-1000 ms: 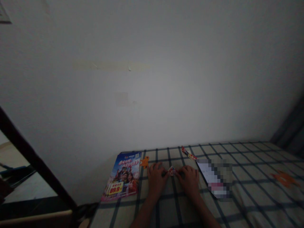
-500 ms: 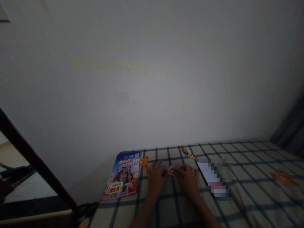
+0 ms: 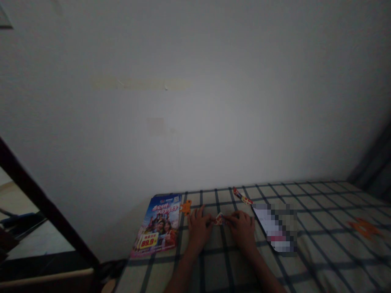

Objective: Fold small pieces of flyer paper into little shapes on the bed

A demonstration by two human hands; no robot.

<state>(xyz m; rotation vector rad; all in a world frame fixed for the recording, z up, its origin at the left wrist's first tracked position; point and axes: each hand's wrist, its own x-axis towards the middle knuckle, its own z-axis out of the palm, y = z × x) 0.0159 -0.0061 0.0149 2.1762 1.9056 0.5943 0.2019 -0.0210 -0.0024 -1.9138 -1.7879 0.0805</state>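
Observation:
Between my two hands is a small folded piece of printed paper (image 3: pixel 219 219), white with red and yellow marks. My left hand (image 3: pixel 199 228) pinches its left side between thumb and forefinger, the other fingers spread on the checked cloth. On the opposite side, my right hand (image 3: pixel 242 228) pinches the paper's right edge with its fingertips. An orange bear-shaped piece (image 3: pixel 185 208) lies just beyond my left hand. To the right of my right hand rests a phone (image 3: pixel 271 228), its screen partly blurred out.
A stack of colourful flyers (image 3: pixel 159 228) lies at the left edge of the checked cloth (image 3: pixel 214 264). A narrow printed paper strip (image 3: pixel 243 197) is near the wall (image 3: pixel 232 101). An orange print (image 3: pixel 365 228) shows at the right. A dark slanted post (image 3: pixel 45 199) stands at the left.
My left hand has shifted slightly left, and more of the small paper's face shows between the fingertips. My right hand stays almost in place.

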